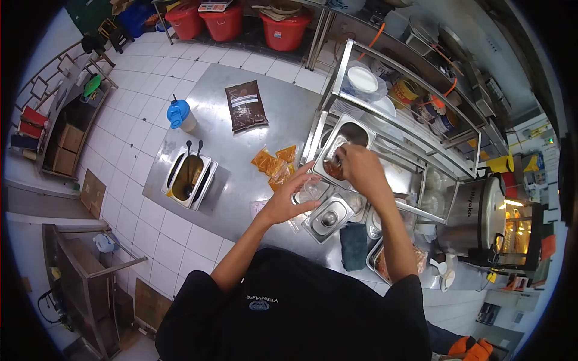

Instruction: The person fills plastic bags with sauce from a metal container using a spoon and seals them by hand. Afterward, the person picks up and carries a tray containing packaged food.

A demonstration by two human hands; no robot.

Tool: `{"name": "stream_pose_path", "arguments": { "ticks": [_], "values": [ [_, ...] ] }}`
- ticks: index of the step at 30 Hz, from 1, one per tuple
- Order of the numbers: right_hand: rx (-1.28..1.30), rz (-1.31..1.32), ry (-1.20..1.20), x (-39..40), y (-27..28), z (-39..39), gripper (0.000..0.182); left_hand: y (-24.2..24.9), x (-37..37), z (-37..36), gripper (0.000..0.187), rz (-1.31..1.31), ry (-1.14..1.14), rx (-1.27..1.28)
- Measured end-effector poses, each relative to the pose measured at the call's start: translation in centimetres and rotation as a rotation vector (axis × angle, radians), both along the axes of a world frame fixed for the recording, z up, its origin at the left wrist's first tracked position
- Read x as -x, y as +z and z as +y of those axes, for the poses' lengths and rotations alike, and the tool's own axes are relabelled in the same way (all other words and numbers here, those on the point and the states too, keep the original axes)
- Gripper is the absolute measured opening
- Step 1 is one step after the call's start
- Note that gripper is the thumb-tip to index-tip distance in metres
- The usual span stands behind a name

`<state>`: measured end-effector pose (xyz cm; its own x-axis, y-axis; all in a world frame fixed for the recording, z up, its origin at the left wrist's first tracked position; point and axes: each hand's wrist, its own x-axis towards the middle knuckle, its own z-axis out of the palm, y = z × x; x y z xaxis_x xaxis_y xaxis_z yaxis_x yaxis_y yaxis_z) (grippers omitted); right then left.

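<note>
My left hand (288, 200) curves around a clear plastic cup (311, 190), its thumb and fingers on either side. Reaching into a deep steel food pan (355, 125), my right hand (355, 162) has its fingers closed over some reddish-brown food (333, 168). Whatever those fingers hold is hidden. Just below the cup lies a steel pan lid (329, 219) with a raised knob. Several bags of orange sauce (276, 165) rest on the steel table (208, 99), left of the pan. A folded dark green cloth (354, 245) lies right of the lid.
A large bag of dark brown contents (246, 106) lies farther back. Steel pans of liquid (188, 182) with black-handled ladles stand left, near a blue-lidded jug (180, 115). A steel rack (337, 78) rises beyond the food pan. A big cooker (469, 210) stands at right.
</note>
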<state>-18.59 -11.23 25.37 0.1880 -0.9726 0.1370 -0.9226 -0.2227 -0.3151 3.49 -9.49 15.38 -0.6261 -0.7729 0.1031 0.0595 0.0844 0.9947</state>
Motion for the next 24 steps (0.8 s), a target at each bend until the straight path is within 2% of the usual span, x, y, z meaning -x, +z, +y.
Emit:
{"name": "stream_pose_path", "arguments": {
  "ticks": [3,5,9,11,12,14,17,24],
  "values": [
    [-0.067,-0.039,-0.009,-0.9,-0.6,-0.2,0.029,0.5,0.5,-0.1,0.061,-0.013,0.025,0.027],
    [-0.014,-0.097,-0.089,-1.2,-0.8,-0.6,0.029,1.2,0.4,-0.2,0.060,-0.098,0.018,0.053],
    [0.054,-0.200,-0.222,-0.6,-2.5,-1.3,0.030,1.4,0.3,-0.2,0.058,-0.103,0.020,0.043],
    [0.003,-0.371,-0.345,-0.5,-2.9,-1.4,0.030,1.4,0.3,-0.2,0.057,-0.097,0.022,0.024],
    [0.008,-0.373,-0.350,-0.5,-3.0,-1.4,0.030,1.5,0.3,-0.2,0.057,-0.097,0.017,0.028],
    [0.002,-0.574,-0.387,-0.4,-3.3,-1.0,0.031,1.7,0.2,-0.2,0.057,-0.107,0.020,0.039],
    [0.040,-0.719,-0.387,-0.3,-4.7,-0.4,0.033,1.9,-0.1,-0.3,0.056,-0.135,0.009,0.054],
    [0.146,-0.792,-0.291,-1.1,-4.6,3.3,0.026,1.6,-0.8,0.1,0.055,-0.126,-0.011,0.017]
  ]
}}
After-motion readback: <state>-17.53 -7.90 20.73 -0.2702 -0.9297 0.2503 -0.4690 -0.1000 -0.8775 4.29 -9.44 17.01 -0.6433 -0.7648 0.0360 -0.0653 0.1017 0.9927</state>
